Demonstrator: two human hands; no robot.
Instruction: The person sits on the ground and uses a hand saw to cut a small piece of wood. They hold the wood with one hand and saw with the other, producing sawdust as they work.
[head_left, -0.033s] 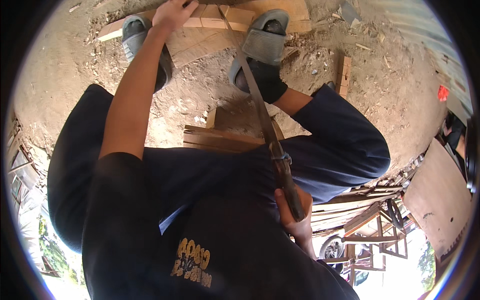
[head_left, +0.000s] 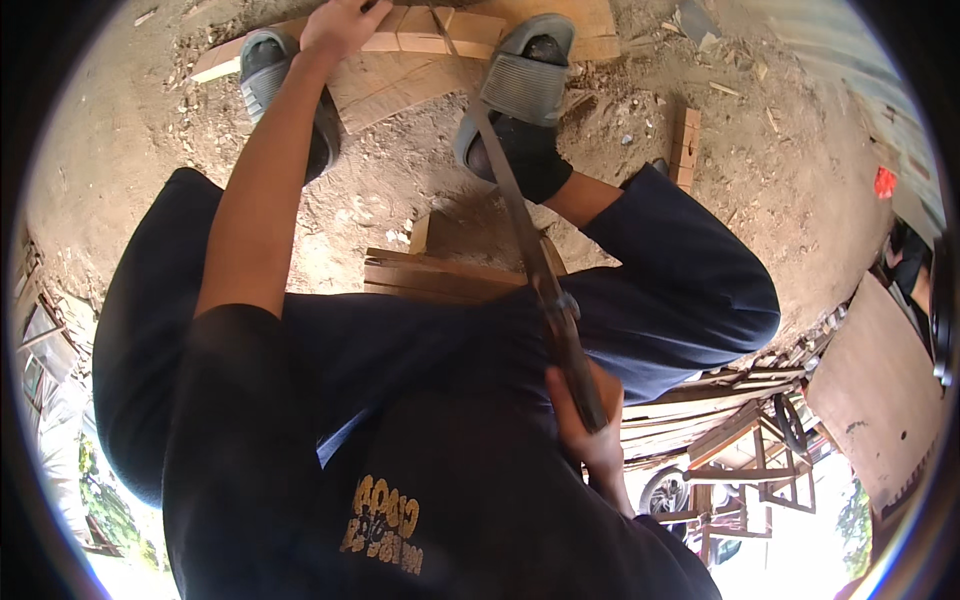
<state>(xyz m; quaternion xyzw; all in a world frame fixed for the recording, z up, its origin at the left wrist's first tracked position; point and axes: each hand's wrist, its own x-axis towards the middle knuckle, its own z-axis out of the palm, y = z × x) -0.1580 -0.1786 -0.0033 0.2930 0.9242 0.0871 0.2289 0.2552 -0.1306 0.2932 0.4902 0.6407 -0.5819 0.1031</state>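
Observation:
A long, narrow-bladed handsaw (head_left: 525, 220) slants from near my lap up to a pale timber (head_left: 420, 30) on the ground ahead. My right hand (head_left: 590, 415) is wrapped around the saw's dark handle. Its far end meets the timber between my feet, where dark cross lines show. Pressed on top of the timber, left of the blade, is my left hand (head_left: 345, 28); its fingers are partly cut off by the frame's upper edge. My sandalled left foot (head_left: 268, 65) and right foot (head_left: 530, 75) rest at the timber, one on either side.
A flat board (head_left: 395, 90) lies under the timber. Right of my right foot is a notched wood block (head_left: 686, 145). Low wooden slats (head_left: 430, 275) sit beneath my legs. A wooden frame (head_left: 745, 477) and a large panel (head_left: 880, 390) stand at the lower right.
My right hand and the saw have moved slightly forward, toward the timber. My left hand stays on the timber.

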